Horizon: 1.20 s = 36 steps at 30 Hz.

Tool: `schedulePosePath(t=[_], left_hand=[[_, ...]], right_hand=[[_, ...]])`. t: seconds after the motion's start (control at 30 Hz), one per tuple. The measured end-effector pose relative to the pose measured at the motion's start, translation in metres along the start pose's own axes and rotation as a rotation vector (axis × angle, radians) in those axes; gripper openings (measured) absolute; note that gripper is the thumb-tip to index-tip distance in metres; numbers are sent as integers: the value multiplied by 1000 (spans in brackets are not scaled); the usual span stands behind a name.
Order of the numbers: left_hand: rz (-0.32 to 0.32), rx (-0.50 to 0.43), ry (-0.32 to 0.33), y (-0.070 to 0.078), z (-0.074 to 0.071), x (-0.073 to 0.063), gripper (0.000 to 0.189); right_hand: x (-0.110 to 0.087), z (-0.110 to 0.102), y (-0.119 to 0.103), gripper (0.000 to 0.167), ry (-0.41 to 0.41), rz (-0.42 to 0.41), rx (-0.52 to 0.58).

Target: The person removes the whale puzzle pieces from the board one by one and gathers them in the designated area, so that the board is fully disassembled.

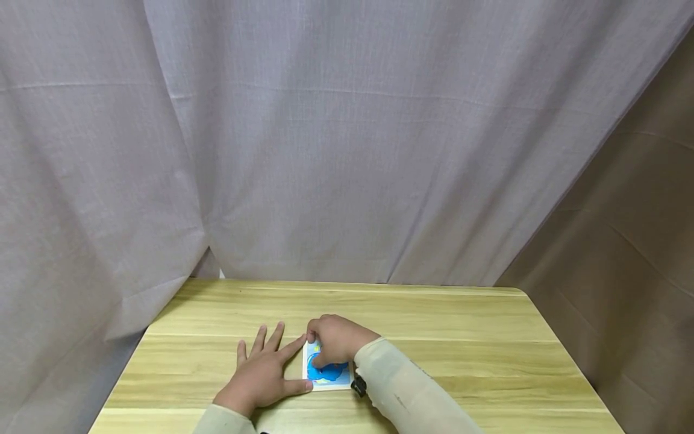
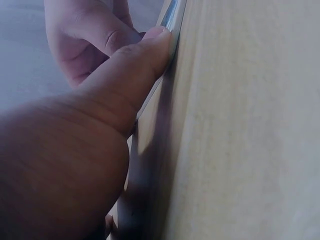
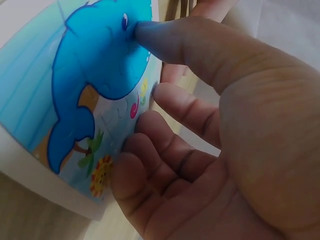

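Note:
A square jigsaw puzzle (image 1: pixel 336 381) with a blue whale picture and a pale border lies flat on the wooden table. Spread out at its left side, my left hand (image 1: pixel 261 372) touches the border with its thumb and index fingertip. The left wrist view shows that thumb (image 2: pixel 142 57) against the puzzle's edge. Over the puzzle is my right hand (image 1: pixel 340 339). Its thumb (image 3: pixel 175 40) presses on the whale (image 3: pixel 102 60) near the eye, while the other fingers, loosely bent, rest along the puzzle's far edge. Piece seams show in the picture.
The light wooden table (image 1: pixel 461 319) extends around both hands. A grey curtain (image 1: pixel 347 150) hangs behind its far edge, and a brown cloth (image 1: pixel 623 241) hangs on the right. A small black device (image 1: pixel 359 386) sits at my right wrist.

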<state>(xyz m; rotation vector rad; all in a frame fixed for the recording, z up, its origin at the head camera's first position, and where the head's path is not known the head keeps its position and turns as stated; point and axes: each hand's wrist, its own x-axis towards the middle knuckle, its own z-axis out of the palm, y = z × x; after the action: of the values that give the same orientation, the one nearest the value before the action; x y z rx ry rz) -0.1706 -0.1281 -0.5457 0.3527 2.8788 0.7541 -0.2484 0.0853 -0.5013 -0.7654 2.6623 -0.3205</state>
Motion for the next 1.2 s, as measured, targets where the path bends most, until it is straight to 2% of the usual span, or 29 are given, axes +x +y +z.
schedulePosePath(t=[0.3, 0.47, 0.67, 1.0, 1.2], left_hand=[[-10, -18, -14, -4, 7, -3, 99], [-11, -31, -26, -6, 10, -5, 97], [-38, -26, -55, -8, 14, -5, 85], [-51, -56, -10, 2, 4, 4, 85], [-38, -63, -37, -2, 0, 6, 87]], right_hand=[[-2, 6, -5, 32, -43, 31, 68], [-1, 13, 0, 36, -43, 8, 100], [-4, 13, 8, 39, -69, -29, 154], [-4, 0, 20, 45, -107, -71, 175], [-2, -6, 23, 51, -123, -97, 174]])
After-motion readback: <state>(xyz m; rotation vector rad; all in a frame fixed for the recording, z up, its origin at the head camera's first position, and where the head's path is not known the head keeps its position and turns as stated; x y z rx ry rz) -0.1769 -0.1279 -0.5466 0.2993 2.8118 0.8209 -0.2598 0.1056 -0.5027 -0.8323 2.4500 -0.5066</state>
